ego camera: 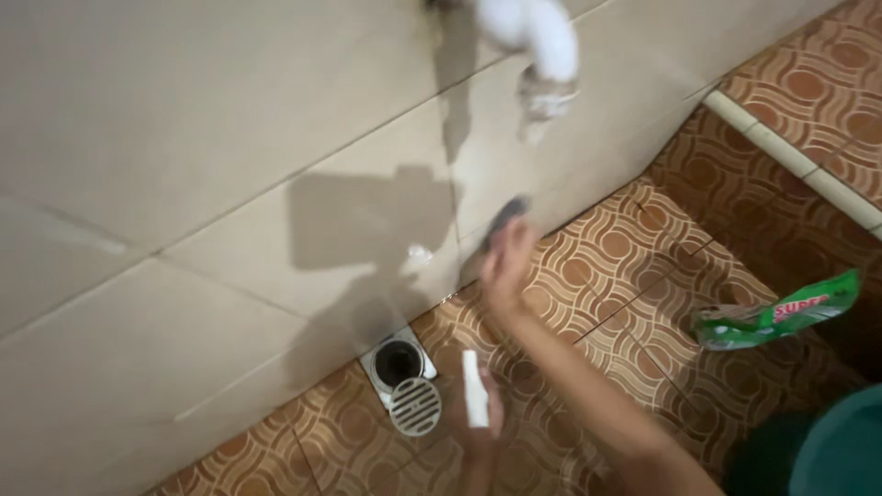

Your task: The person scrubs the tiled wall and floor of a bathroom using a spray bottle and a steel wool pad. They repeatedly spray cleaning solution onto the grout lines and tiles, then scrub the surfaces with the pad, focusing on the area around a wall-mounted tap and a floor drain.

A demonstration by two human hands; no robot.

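The right hand (507, 266) is reaching forward at the end of a bare, outstretched forearm that is running up from the lower right; its fingers are curling closed around something dark at their tips, blurred by motion. The left hand (476, 409) is sitting lower and nearer the body, fingers wrapping something small and white, held upright.
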